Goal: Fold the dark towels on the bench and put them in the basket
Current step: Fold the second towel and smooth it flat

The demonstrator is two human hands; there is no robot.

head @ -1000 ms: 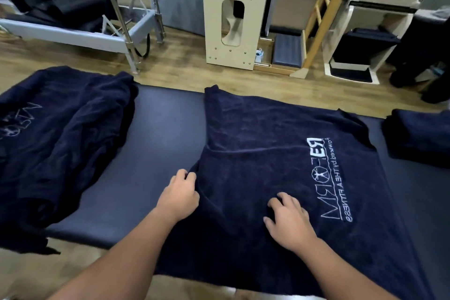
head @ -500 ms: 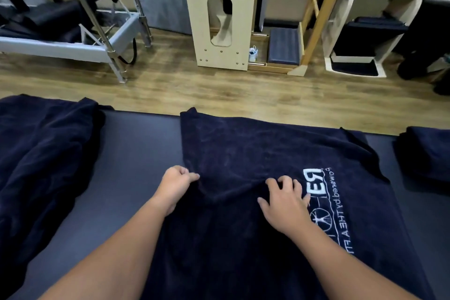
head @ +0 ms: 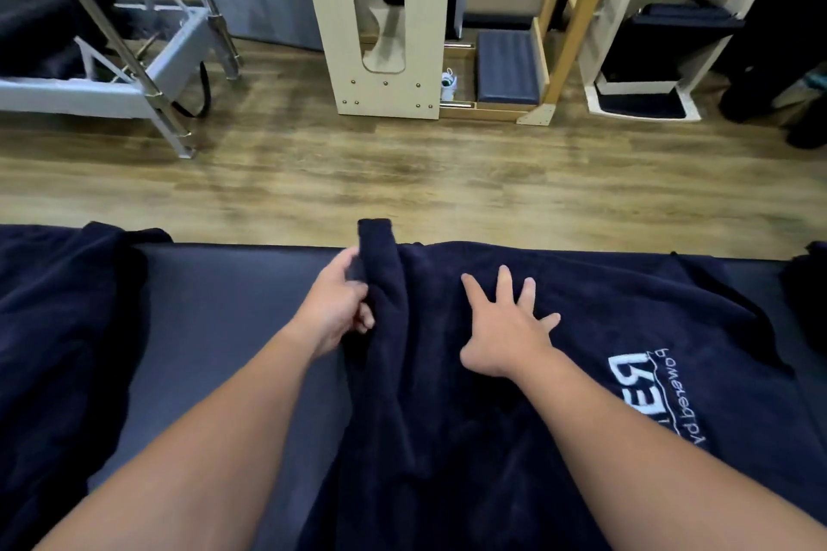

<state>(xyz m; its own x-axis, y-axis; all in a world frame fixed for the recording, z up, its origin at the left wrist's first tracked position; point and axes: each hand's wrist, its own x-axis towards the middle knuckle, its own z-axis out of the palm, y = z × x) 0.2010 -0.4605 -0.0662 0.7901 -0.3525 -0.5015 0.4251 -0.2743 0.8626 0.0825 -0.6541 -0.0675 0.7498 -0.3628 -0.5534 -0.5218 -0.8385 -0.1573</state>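
A dark navy towel (head: 626, 318) with white lettering lies spread over the grey padded bench (head: 232, 304). My left hand (head: 335, 309) grips the towel's left edge and holds a fold of it raised off the bench near the far side. To its right, my right hand (head: 505, 327) lies flat on the towel with fingers spread. A second dark towel (head: 62, 327) sits in a loose heap on the bench's left end. At the right edge I see part of another dark towel (head: 805, 282). No basket is in view.
Beyond the bench is wooden floor (head: 402, 179). A metal-framed exercise machine (head: 134, 72) stands at the back left, a pale wooden unit (head: 380, 58) at the back middle, a wooden ladder (head: 573, 13) and white shelves (head: 662, 36) at the back right.
My left hand has moved along the towel's left edge toward the far side and lifted a fold. My right hand has opened flat and slid forward. My view has tilted forward over the bench.
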